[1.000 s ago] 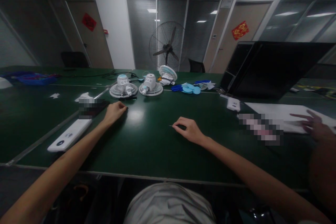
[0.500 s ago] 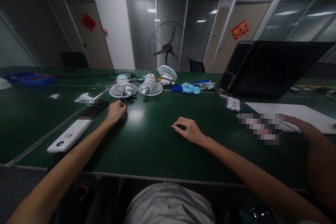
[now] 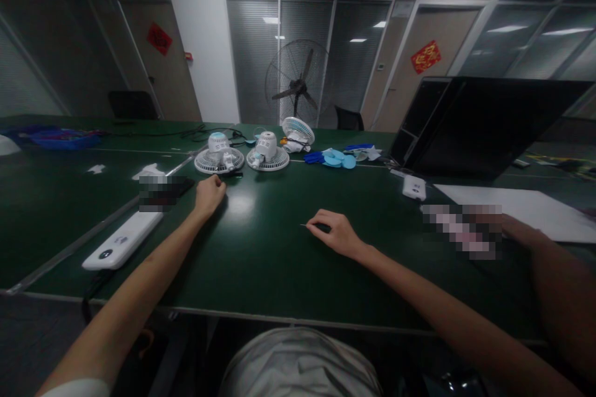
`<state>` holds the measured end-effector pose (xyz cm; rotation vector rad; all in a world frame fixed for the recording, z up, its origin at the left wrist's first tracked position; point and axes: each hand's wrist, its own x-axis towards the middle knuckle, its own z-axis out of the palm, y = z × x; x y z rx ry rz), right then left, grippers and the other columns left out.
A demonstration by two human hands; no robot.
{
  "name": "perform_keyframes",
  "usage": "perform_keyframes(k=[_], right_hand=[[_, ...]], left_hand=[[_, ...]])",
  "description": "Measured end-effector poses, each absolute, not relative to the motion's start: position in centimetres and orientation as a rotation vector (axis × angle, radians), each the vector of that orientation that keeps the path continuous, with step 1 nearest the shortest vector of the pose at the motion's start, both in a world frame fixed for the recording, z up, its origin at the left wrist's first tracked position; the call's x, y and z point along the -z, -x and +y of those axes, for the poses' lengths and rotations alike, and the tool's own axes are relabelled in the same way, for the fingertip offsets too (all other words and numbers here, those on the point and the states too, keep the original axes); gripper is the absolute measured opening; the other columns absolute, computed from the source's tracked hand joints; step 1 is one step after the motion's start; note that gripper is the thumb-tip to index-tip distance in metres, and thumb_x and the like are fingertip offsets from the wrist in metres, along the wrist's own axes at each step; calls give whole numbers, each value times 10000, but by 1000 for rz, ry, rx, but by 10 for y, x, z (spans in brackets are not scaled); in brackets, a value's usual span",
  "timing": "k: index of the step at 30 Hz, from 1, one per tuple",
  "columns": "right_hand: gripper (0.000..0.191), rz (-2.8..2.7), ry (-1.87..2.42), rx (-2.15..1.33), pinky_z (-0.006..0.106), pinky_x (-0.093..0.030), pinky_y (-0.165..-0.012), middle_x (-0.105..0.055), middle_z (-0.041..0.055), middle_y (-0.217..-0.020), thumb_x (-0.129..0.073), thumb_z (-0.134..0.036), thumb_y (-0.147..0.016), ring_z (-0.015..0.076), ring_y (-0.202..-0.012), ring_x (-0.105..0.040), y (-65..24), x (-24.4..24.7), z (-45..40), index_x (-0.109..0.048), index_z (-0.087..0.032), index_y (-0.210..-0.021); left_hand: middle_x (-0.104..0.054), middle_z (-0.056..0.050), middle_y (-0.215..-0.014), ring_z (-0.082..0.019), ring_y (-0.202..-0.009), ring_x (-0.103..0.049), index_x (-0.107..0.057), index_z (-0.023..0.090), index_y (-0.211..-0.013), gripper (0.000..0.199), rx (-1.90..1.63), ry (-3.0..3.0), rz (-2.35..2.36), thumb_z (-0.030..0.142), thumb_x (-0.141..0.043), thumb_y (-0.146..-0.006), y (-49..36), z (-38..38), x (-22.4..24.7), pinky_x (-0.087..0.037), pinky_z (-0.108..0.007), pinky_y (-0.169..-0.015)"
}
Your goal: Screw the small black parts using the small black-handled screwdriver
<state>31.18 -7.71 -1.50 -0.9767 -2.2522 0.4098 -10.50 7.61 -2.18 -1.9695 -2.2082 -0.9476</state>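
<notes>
My left hand (image 3: 210,195) rests on the green table, its fingers curled closed. Whatever it may hold is hidden. Just beyond it lies a small dark strip (image 3: 234,175) at the foot of two small white fans (image 3: 218,161) that sit face down. Further right on the table, my right hand (image 3: 334,232) pinches a short, thin, pale stick-like piece (image 3: 303,225) between thumb and fingertips. Its tip points left, and it is too small to name exactly. A third white fan (image 3: 298,133) leans tilted behind the other two.
Left of my forearm lie a white power bank (image 3: 121,242) with a cable and a dark, partly blurred phone-like thing (image 3: 181,186). Light-blue round pieces (image 3: 338,158) lie beyond my right hand. At right are a large black monitor (image 3: 484,127), a small white device (image 3: 414,187) and another person's arm (image 3: 554,254).
Both my hands keep nearly the same places and grips; my left forearm shifts slightly right. The other person's hand at right moves a little left over the blurred thing.
</notes>
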Motion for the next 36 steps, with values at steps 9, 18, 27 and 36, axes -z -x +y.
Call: perform_keyframes(k=[9,18,27,36], right_hand=[[210,-2251,979,-399,336,-597,-783,-719,70,-1054,-588,-345,-1066,205,-909,-700,-312,16,-77,-737,-198,-1087],[221,-2250,989,-424,331,-593,-774,-716,71,-1058,-583,-360,-1069,206,-910,-696,-312,16,-77,-735,-200,-1096],[225,-2251,975,-411,313,-589,-748,-716,64,-1040,-589,-363,-1065,196,-881,-697,-312,14,-79,-743,-199,-1076],[197,-2258,983,-385,312,-581,-766,-724,61,-1030,-605,-330,-1056,193,-883,-701,-312,16,-77,-746,-192,-1066]], left_hand=[[-766,-147,-934,-296,-899,-718,-705,180,-962,223,922,1951,-2195,316,-536,-913,112,77,25,-496,-329,-788],[-775,-168,-1119,-307,-1034,-718,-751,177,-1125,286,804,2104,-2086,278,-562,-937,110,70,21,-501,-330,-889],[-775,-163,-1028,-303,-970,-719,-748,190,-1019,222,752,2149,-2042,310,-575,-947,113,67,21,-502,-327,-838],[-777,-124,-1035,-267,-978,-719,-723,167,-1059,258,904,2137,-2086,342,-572,-942,110,73,29,-507,-311,-851]])
